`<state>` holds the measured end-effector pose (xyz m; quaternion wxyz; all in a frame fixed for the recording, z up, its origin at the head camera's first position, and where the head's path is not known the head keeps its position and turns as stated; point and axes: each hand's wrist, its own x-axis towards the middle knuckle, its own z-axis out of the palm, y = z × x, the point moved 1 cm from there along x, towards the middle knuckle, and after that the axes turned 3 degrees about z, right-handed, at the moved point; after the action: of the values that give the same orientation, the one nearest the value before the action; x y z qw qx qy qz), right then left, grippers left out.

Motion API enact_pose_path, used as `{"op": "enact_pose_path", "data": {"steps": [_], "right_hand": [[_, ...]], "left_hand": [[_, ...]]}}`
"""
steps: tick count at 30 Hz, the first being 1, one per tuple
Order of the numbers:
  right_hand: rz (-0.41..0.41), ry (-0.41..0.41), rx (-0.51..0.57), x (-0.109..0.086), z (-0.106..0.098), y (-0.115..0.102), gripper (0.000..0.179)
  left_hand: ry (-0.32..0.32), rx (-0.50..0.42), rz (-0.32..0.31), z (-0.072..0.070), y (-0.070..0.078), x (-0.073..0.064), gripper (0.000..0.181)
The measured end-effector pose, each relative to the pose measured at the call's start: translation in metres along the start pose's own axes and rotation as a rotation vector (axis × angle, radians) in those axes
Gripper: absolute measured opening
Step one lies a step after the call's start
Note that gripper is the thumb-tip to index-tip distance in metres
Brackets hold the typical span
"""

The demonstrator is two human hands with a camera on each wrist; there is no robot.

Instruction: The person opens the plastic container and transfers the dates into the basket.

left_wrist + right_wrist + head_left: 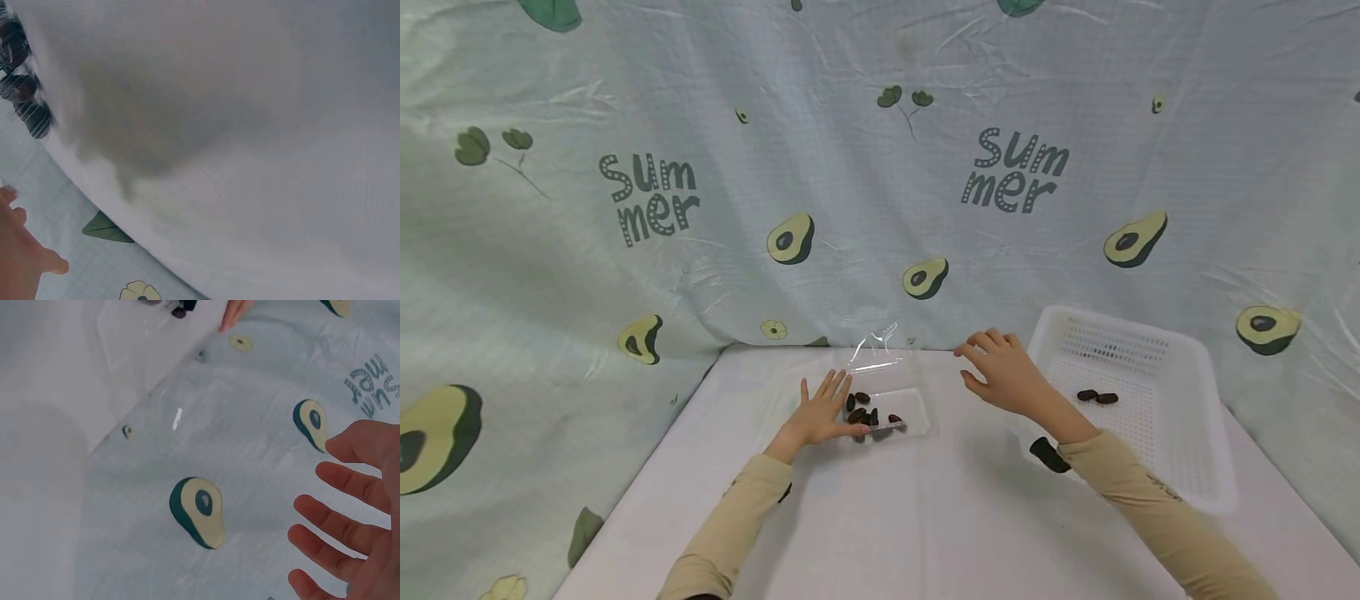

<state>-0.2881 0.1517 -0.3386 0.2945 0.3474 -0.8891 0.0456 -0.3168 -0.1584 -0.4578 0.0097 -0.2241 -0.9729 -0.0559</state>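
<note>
Two dark pieces (1107, 399) in white basket (1183, 417)

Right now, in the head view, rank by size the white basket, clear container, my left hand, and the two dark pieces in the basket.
1. White basket
2. Clear container
3. Your left hand
4. Left dark piece and right dark piece: they look alike, so unranked.

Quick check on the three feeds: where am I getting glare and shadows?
Head view: bright glare streaks on the clear lid, a soft shadow on the table beside the right sleeve; left wrist view: a broad, soft-edged shadow over the table, light streaks across the dark pieces at the left edge; right wrist view: a small bright glint against the cloth.
</note>
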Motion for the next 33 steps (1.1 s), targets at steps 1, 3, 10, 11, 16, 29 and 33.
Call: {"op": "enact_pose_path", "data": {"steps": [1,3,10,11,16,29,33], "right_hand": [[-0.005,0.0,0.006,0.003,0.004,-0.004,0.02],[-0.015,-0.007,0.024,0.007,0.013,-0.011,0.021],[-0.055,-0.07,0.058,0.022,0.053,-0.033,0.023],[-0.058,-0.08,0.062,0.023,0.059,-0.035,0.024],[-0.081,-0.145,0.068,0.029,0.089,-0.045,0.028],[-0.076,-0.234,0.058,0.039,0.139,-0.053,0.028],[-0.079,-0.303,0.041,0.04,0.147,-0.054,0.027]], "left_hand": [[0.001,-0.003,-0.003,0.0,0.0,0.0,0.1],[-0.001,-0.005,-0.008,0.001,0.0,0.0,0.101],[0.0,0.0,-0.003,0.002,0.001,0.001,0.103],[-0.002,0.003,-0.004,0.002,0.001,0.001,0.103],[-0.003,0.007,-0.01,0.0,0.001,0.001,0.101],[-0.035,0.022,-0.015,-0.004,0.003,0.0,0.098],[-0.028,0.022,-0.006,-0.005,0.003,0.0,0.099]]}}
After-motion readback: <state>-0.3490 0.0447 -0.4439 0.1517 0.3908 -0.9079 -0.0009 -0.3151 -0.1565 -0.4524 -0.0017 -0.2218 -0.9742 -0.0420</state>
